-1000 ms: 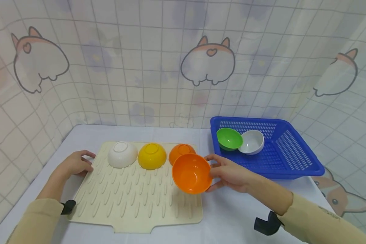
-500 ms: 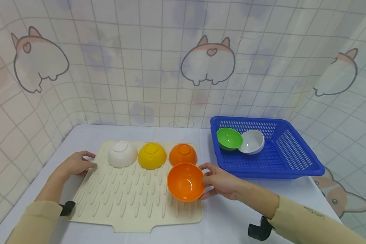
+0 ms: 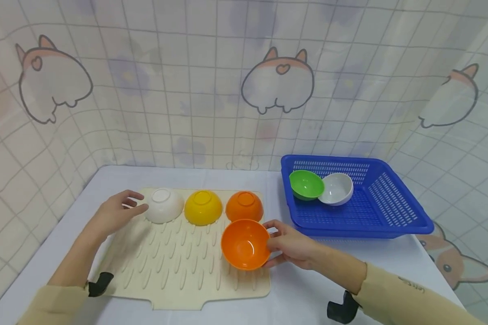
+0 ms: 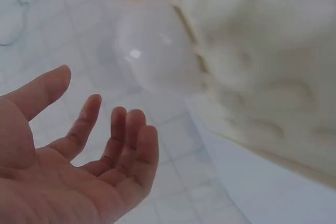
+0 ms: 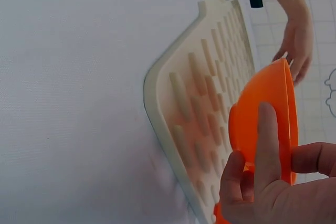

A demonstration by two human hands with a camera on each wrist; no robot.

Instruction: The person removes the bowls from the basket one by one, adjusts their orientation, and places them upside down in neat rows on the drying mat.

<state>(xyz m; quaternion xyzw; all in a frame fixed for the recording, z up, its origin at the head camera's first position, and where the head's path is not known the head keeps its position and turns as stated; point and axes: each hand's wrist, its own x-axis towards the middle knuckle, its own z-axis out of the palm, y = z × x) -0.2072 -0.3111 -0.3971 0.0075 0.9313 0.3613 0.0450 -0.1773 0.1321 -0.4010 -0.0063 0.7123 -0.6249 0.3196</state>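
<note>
My right hand grips an orange bowl by its right side, mouth up, over the right part of a cream ridged draining mat. In the right wrist view the thumb is at the rim and the fingers lie along the outside of the bowl. My left hand hovers by the mat's left edge, fingers loosely bent and holding nothing, near an upturned white bowl. Beside that bowl, an upturned yellow bowl and another upturned orange bowl complete a row along the mat's back.
A blue plastic basket stands at the right rear of the white-covered table. Inside it, a green bowl and a white bowl lean together at the left. A patterned curtain hangs behind.
The right hand has brought the orange bowl toward me and slightly left, uncovering the upturned orange one behind. My left hand has left the mat's edge and moved right, toward the upturned white bowl.
</note>
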